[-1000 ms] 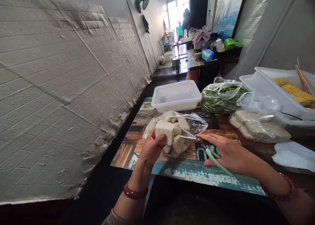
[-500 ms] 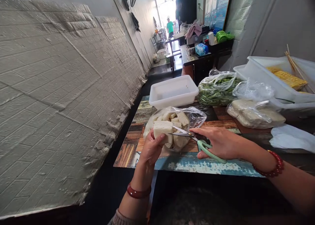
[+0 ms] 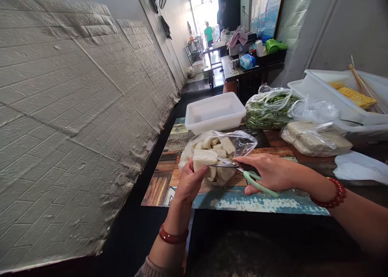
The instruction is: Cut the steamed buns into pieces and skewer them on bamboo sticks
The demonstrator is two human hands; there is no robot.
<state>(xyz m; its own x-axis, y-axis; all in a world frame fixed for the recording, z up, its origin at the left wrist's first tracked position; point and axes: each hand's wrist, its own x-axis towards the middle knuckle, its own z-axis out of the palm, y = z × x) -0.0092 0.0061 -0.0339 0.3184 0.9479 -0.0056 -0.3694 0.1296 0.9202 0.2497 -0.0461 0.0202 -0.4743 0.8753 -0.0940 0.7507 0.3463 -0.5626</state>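
Note:
My left hand (image 3: 191,182) is closed round a white block of tofu (image 3: 204,158), thumb on the near face. It holds the block above an open clear plastic bag (image 3: 245,141) with several similar pieces (image 3: 226,145) inside. My right hand (image 3: 268,174) grips scissors (image 3: 253,180) with pale green handles. Their parted blades (image 3: 226,164) point left and meet the block's right end; how deep they reach into it I cannot tell.
Beyond the bag stands a white plastic tub (image 3: 215,113). To the right are a bag of green pods (image 3: 268,111), a bag of pale slabs (image 3: 315,137), and a white bin (image 3: 333,91) with corn (image 3: 354,95) and sticks. A brick-patterned wall (image 3: 75,127) runs along the left.
The scissor blades have drawn somewhat closer together at the block's right end. Both hands and the block sit slightly further right in view. A dark-clothed person shows more clearly in the background.

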